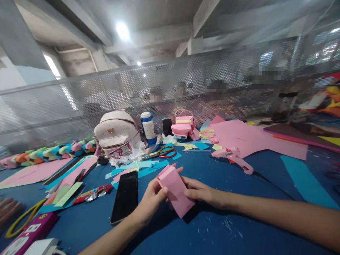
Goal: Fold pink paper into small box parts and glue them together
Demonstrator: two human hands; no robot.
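Between my two hands I hold a small folded pink paper box [176, 191], tilted, just above the blue table. My left hand [153, 198] grips its left side, thumb on the front face. My right hand [202, 191] holds the right side, thumb pressed against the front and fingers behind it, partly hidden. A black smartphone [124, 196] lies just left of my left hand. Off to the right rests a pink hot glue gun [233, 157] with a black cord. Scissors [162, 153] with red and green handles lie among blue paper scraps [155, 168].
At the back stand a pale backpack [118, 129], a white and blue bottle [148, 129] and a pink paper bag [183, 125]. Large pink sheets [239, 136] and a blue strip [308, 180] spread right. A purple power strip [34, 233] and another person's hand [9, 212] are at left.
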